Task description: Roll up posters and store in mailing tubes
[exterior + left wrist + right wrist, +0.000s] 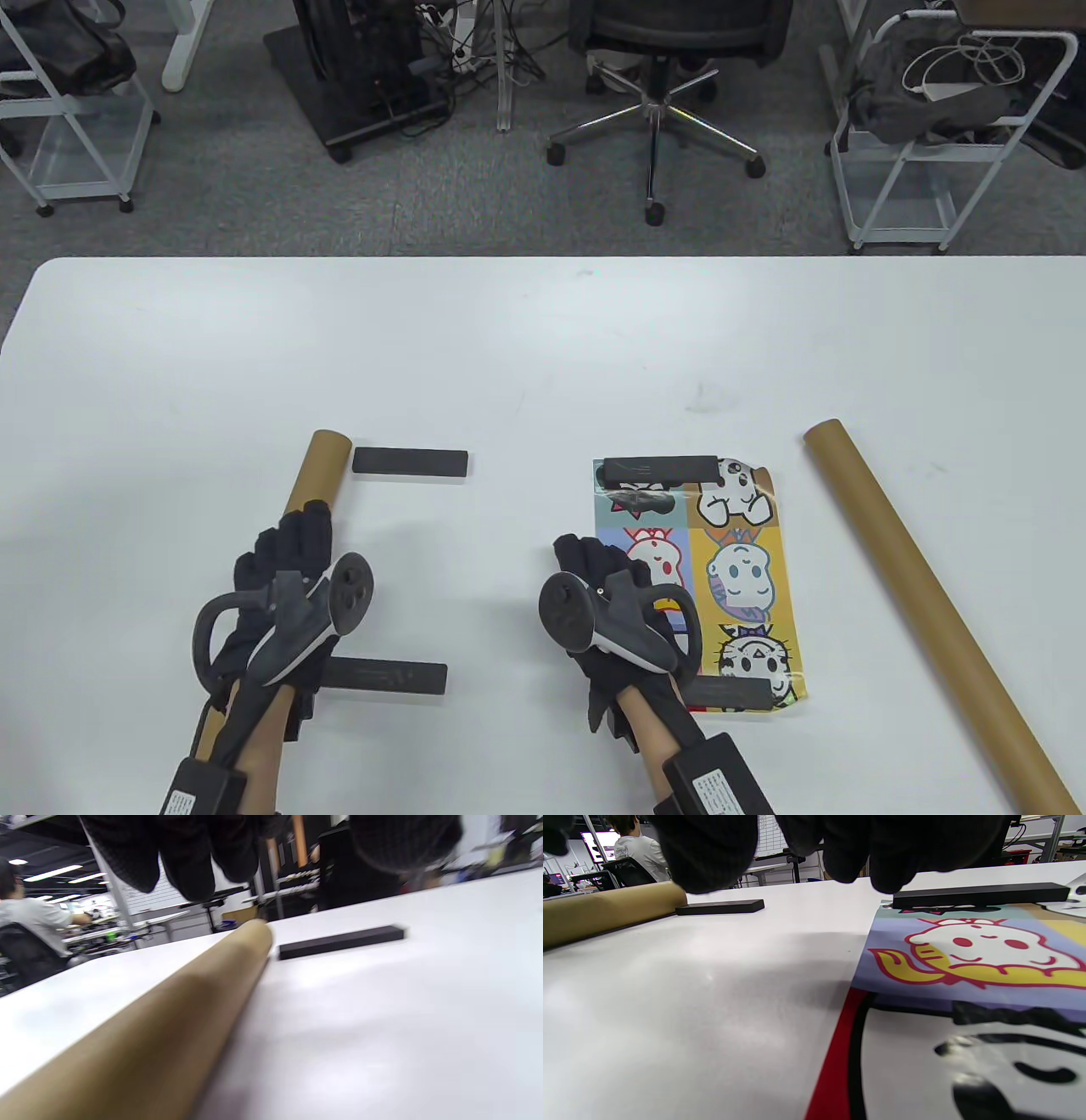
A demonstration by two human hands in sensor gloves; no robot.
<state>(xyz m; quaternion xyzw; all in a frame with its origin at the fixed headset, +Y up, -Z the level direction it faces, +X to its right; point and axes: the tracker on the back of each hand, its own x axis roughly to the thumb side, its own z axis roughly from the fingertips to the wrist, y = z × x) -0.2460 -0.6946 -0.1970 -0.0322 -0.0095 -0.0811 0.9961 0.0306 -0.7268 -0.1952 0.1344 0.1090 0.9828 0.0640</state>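
Note:
A brown mailing tube [322, 467] lies at the left of the white table [543, 340], its near part hidden under my left hand [293, 543]. In the left wrist view the gloved fingers [186, 857] hang just above the tube [169, 1018] without closing round it. A colourful cartoon poster [738, 577] lies flat, pinned by a black bar [657, 469] at its far end and another [730, 692] at its near end. My right hand [594, 556] hovers over the poster's left edge [967, 959], fingers [708, 853] relaxed and holding nothing. A second, longer tube [925, 594] lies at the right.
Two loose black bars lie near the left tube, one [410, 462] by its far end and one [382, 677] beside my left wrist. Beyond the table's far edge stand an office chair [653, 51] and white wire carts [925, 170].

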